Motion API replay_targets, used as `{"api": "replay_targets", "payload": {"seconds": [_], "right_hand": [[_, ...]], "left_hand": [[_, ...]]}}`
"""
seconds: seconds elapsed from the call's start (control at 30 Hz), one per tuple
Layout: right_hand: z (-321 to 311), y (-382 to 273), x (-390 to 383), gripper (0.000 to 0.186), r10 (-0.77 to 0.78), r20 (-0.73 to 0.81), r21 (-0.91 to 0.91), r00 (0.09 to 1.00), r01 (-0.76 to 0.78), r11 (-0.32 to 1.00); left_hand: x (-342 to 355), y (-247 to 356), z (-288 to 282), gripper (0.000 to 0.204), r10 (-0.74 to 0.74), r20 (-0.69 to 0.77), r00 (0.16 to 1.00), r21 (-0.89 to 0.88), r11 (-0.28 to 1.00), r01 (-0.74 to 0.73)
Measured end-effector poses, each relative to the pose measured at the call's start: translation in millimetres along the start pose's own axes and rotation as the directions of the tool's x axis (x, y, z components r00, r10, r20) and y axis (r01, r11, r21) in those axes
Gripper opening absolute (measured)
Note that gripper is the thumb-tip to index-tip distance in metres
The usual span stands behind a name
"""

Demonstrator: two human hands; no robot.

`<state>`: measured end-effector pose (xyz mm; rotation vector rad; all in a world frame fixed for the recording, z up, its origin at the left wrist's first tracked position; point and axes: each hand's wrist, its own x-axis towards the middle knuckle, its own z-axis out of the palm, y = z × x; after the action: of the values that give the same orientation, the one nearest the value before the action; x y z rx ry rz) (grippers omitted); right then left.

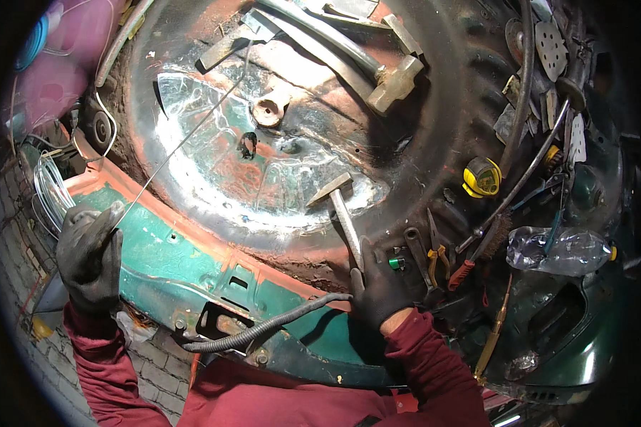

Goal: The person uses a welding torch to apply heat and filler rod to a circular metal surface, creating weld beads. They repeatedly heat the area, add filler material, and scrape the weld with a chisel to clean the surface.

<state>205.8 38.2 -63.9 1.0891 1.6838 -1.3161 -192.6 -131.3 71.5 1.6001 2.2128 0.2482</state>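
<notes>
My left hand (91,249), in a dark glove, is closed on one end of a long thin metal rod (185,139). The rod slants up and away across the round well (246,178) in the green and rust-red car body, which has bare shiny metal patches. Near the front rim of that well, my right hand (381,288), gloved as well, grips the handle of a small hammer (345,217). The hammer's narrow head rests over the shiny strip. A grey corrugated hose (263,327) runs along the green panel edge up to my right hand.
A large hammer (392,82) lies at the far side of the well. To the right are a yellow tape measure (482,177), pliers (436,260), a wire brush (477,256) and a clear plastic bottle (559,251). Coiled wire (48,192) hangs beside my left hand.
</notes>
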Motion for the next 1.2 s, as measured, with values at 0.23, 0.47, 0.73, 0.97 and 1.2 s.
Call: {"api": "replay_targets", "payload": {"seconds": [0.23, 0.47, 0.73, 0.97, 1.2], "right_hand": [[-6, 31, 3, 0.062, -0.330, -0.262, -0.538, 0.907, 0.146, 0.830], [-25, 33, 15, 0.058, -0.451, -0.351, -0.453, 0.821, 0.274, 0.849], [-28, 25, 41, 0.068, -0.509, -0.248, -0.395, 0.824, 0.394, 0.830], [-24, 23, 28, 0.070, -0.681, -0.225, -0.282, 0.697, 0.622, 0.730], [-16, 9, 31, 0.075, -0.461, -0.198, -0.302, 0.865, 0.393, 0.868]], "left_hand": [[2, -3, -2, 0.041, 0.005, 0.028, 1.000, -0.029, 1.000, -0.004], [0, -4, -3, 0.039, -0.003, 0.043, 0.999, -0.055, 0.998, 0.005], [-2, -5, -5, 0.037, -0.031, 0.067, 0.997, -0.062, 0.997, 0.035], [-3, 0, -5, 0.036, -0.056, 0.064, 0.996, -0.019, 0.998, 0.057], [5, 2, -2, 0.043, 0.001, 0.028, 1.000, -0.010, 1.000, -0.001]]}}
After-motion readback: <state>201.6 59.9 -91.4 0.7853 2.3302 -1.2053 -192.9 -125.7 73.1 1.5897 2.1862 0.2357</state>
